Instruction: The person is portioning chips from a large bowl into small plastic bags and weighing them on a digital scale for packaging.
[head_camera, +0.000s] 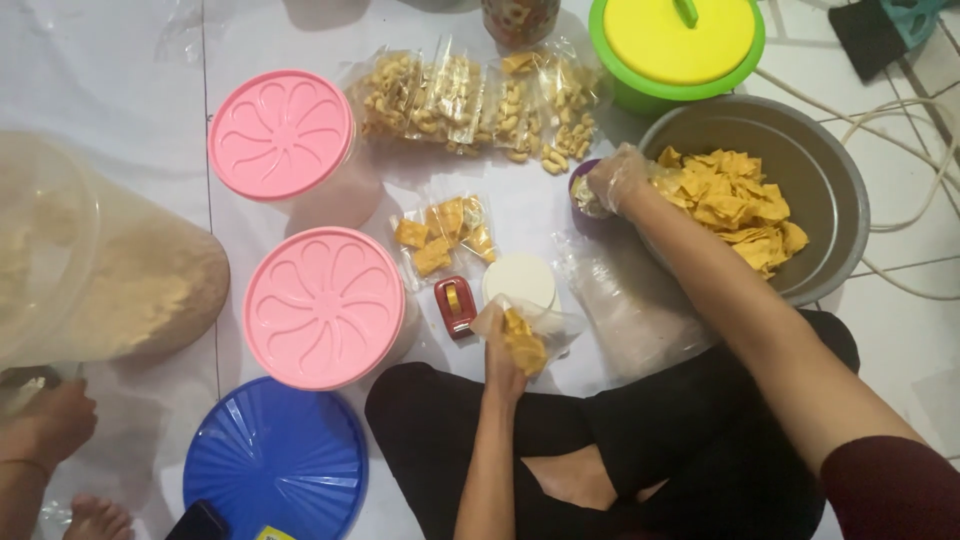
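My left hand (500, 362) holds a small clear plastic bag (528, 335) partly filled with yellow chips, just above my lap. My right hand (614, 178), in a thin clear plastic glove, grips a small purple cup (582, 200) at the left rim of a grey metal bowl (830, 170) that holds a heap of yellow triangular chips (735, 205). A filled chip packet (445, 235) lies on the white floor sheet ahead of my left hand, next to a red tape dispenser (454, 304) and a white round lid (520, 280).
Two pink-lidded tubs (282, 134) (323, 306) and a blue lid (275, 462) stand at left. Sealed snack packets (470, 100) lie at the back by a green pot with yellow lid (678, 45). Empty bags (630, 305) lie near my knee. Another person's hand (45, 425) and a big bag (110, 270) are far left. Cables (905, 130) run at right.
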